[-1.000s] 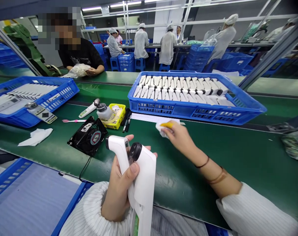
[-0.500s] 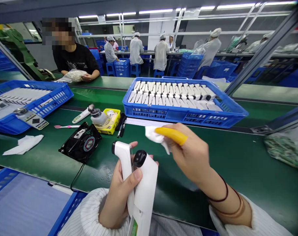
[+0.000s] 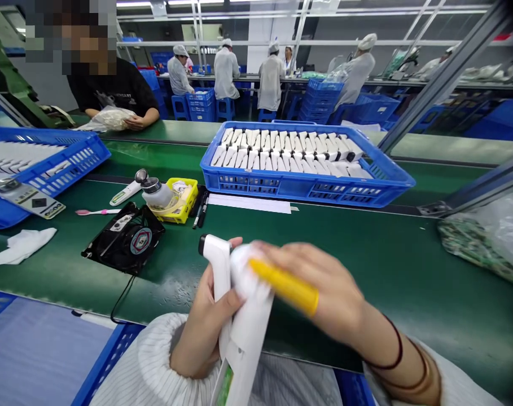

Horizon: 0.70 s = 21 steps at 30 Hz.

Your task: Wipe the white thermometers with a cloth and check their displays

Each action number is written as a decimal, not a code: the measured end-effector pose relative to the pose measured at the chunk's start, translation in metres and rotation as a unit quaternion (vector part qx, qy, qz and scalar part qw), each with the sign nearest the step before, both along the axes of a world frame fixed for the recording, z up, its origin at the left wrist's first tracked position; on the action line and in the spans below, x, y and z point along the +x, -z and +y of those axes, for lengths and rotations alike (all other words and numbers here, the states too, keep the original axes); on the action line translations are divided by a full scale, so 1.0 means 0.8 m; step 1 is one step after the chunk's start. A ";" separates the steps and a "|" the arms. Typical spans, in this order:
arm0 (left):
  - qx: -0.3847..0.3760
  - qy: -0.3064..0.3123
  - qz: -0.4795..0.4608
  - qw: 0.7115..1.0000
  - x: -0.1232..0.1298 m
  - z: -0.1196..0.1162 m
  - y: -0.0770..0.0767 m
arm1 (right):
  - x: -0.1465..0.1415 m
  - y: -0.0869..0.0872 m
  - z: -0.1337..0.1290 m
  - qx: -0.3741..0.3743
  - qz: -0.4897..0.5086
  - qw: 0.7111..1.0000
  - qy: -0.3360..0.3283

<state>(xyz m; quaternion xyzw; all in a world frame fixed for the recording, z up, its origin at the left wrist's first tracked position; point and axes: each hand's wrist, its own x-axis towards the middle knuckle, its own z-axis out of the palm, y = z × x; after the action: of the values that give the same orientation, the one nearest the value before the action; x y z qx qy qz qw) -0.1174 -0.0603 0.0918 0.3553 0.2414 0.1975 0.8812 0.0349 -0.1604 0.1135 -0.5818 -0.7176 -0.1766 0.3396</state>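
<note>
My left hand is wrapped round two white handheld devices side by side. The left device shows a black tip. On the head of the right device lies a white cloth, which hides that device's top. My right hand, blurred by motion and with a yellow cover on one finger, presses the cloth there. Low on the right device a green part shows.
A blue crate of white devices stands behind my hands, another blue crate at the left. A black fan, yellow basket and bottle lie between. A person sits across the bench.
My right hand has moved left and down, bringing the cloth onto the right device's black-topped head. The camera view has shifted slightly, so the bench items appear further left and higher.
</note>
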 end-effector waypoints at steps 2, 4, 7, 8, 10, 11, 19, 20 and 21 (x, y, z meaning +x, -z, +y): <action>0.002 0.003 -0.012 1.000 -0.001 -0.001 -0.002 | 0.025 0.014 -0.006 -0.021 0.001 0.994 0.103; 0.012 0.001 -0.026 1.000 -0.001 -0.002 -0.003 | 0.049 0.031 -0.015 -0.066 0.006 0.975 0.212; 0.032 -0.001 -0.026 0.999 0.004 0.001 -0.001 | 0.053 0.047 -0.031 -0.092 0.053 0.944 0.313; 0.044 -0.002 -0.018 0.999 0.007 0.003 0.000 | 0.044 0.049 -0.035 -0.091 0.101 0.940 0.313; 0.084 -0.021 -0.004 0.996 0.016 0.009 0.004 | 0.014 0.045 -0.038 -0.118 0.268 0.925 0.243; 0.108 -0.035 -0.002 0.993 0.021 0.012 0.006 | -0.003 0.042 -0.038 -0.146 0.375 0.898 0.177; 0.190 -0.122 -0.013 0.974 0.053 0.025 0.016 | -0.066 0.051 -0.004 -0.152 0.781 0.596 -0.109; 0.187 -0.115 -0.027 0.975 0.054 0.024 0.017 | -0.066 0.056 -0.001 -0.153 0.784 0.592 -0.105; 0.179 -0.102 -0.048 0.977 0.054 0.023 0.019 | -0.066 0.059 0.001 -0.155 0.785 0.592 -0.099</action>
<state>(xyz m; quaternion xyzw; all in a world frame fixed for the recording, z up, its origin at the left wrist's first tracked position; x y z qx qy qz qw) -0.0740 -0.0416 0.0768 0.4710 0.1948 0.3431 0.7890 -0.0176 -0.1593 0.0659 -0.4641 -0.2431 0.4972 0.6916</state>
